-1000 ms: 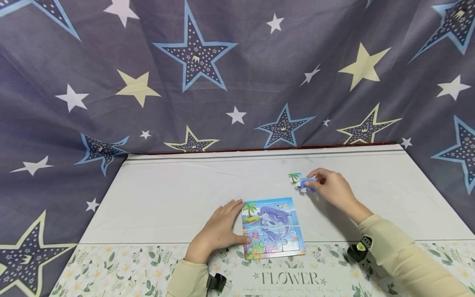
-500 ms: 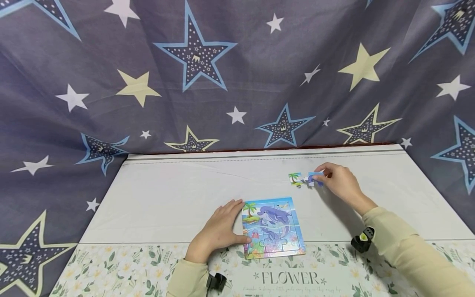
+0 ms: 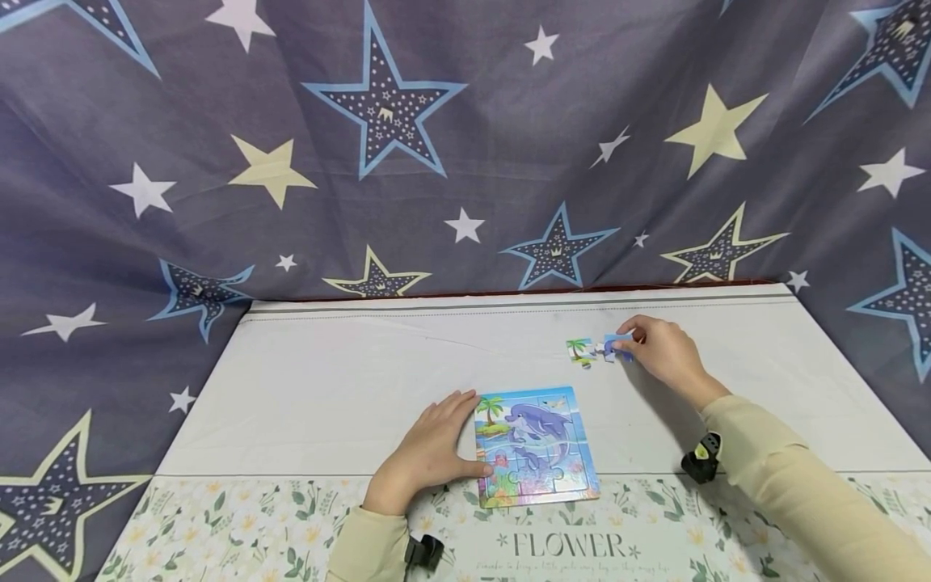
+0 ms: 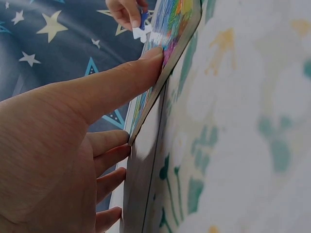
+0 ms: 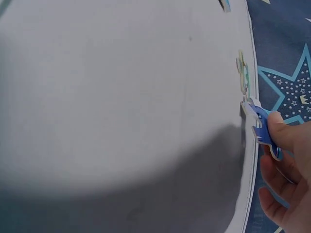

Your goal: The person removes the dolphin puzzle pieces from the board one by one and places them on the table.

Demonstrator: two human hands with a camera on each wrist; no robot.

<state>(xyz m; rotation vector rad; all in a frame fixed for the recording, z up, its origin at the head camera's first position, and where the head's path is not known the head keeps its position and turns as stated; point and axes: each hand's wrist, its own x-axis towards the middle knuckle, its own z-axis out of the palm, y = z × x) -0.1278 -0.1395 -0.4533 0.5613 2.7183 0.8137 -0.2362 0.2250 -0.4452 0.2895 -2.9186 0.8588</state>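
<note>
A square dolphin jigsaw puzzle [image 3: 538, 447] lies flat in its frame, near the middle front of the table. My left hand [image 3: 429, 457] rests against its left side, the thumb at the lower edge of that side and the other fingers stretched toward the far left corner. Farther back, my right hand [image 3: 665, 356] pinches a blue jigsaw piece with a bit of dolphin on it [image 5: 262, 126] between thumb and fingers. The held piece is right beside a palm-tree piece [image 3: 579, 350], with a small whitish part of a piece showing between them.
The white tabletop [image 3: 349, 380] carries a floral strip [image 3: 254, 525] along its front, printed with the word FLOWER. A dark star-patterned cloth [image 3: 465, 145] hangs behind the back edge. Each wrist wears a small black camera [image 3: 424, 553].
My right hand has drawn the dolphin piece to the right and slightly back, from overlapping the palm-tree piece to just beside it. The left hand and the framed puzzle have stayed put.
</note>
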